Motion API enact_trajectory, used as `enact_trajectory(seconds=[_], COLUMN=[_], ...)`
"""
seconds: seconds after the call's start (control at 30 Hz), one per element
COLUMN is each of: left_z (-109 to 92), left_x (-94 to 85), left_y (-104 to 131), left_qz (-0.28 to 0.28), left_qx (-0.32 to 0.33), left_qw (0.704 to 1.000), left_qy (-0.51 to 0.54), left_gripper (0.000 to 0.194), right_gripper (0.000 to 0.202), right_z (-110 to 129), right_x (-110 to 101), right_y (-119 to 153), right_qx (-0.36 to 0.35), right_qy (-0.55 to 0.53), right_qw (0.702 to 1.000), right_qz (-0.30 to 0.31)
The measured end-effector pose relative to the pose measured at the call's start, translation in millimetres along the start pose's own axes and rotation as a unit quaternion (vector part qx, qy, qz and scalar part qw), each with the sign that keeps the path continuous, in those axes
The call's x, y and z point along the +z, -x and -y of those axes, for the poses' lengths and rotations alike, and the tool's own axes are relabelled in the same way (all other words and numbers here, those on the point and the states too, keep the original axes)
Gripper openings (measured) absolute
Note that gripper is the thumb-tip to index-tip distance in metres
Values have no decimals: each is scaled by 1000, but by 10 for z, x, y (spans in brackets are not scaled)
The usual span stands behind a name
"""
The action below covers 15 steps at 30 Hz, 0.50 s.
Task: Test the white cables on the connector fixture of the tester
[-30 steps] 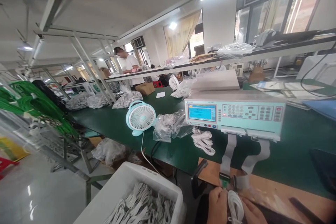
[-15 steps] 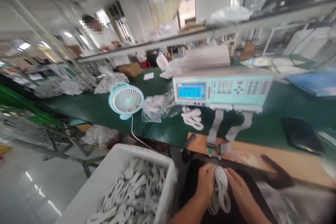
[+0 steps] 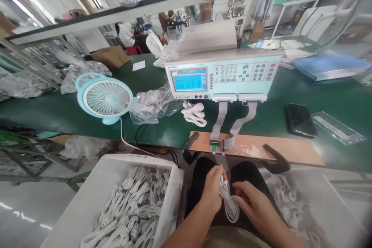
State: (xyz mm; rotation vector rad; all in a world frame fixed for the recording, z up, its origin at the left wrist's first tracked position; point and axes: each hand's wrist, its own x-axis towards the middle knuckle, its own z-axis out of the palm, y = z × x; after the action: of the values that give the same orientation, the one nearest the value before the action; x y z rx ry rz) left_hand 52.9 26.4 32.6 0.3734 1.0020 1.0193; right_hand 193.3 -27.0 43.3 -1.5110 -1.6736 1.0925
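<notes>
The left hand point(image 3: 215, 190) pinches one end of a coiled cable point(image 3: 231, 205), whose loops lie between it and the right hand point(image 3: 255, 203). The right hand is loosely spread, its thumb just beside the loops; whether they touch, I cannot tell. Handling it well likely means gripping near the end with the left and steadying the loops with the right, so none spring loose. Beyond both hands, keep the coil from snagging the ribbons point(image 3: 220, 122). Left of the left hand sits the bin point(image 3: 119, 159).
</notes>
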Motion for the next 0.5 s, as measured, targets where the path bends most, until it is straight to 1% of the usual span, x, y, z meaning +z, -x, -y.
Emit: enact_trajectory(seconds=[0.03,0.1,0.23,0.3,0.4,0.43,0.5], left_z=[1,-27,-133,-166,-148,-126,-75], left_x=[18,27,4,-6,-34,-54,-108], left_y=[27,92,220,243,194,153,44], left_qz=[4,5,6,-6,-24,-25,-19], left_qx=[21,57,75,82,79,76,88], left_qw=[999,996,996,995,996,995,993], left_qy=[-27,-62,-55,-48,-46,-54,-80], left_gripper=[37,33,21,14,10,11,16], right_gripper=[15,11,21,18,15,16,20], right_z=[51,93,79,86,89,75,24], right_x=[99,208,243,247,265,272,281], right_y=[-63,-157,-232,-250,-293,-316,-381], right_qx=[-18,-36,-80,-103,-132,-136,-130], right_qy=[5,1,-1,9,9,7,-2], right_qw=[1000,999,997,994,990,990,991], right_qz=[16,27,20,27,53,48,10])
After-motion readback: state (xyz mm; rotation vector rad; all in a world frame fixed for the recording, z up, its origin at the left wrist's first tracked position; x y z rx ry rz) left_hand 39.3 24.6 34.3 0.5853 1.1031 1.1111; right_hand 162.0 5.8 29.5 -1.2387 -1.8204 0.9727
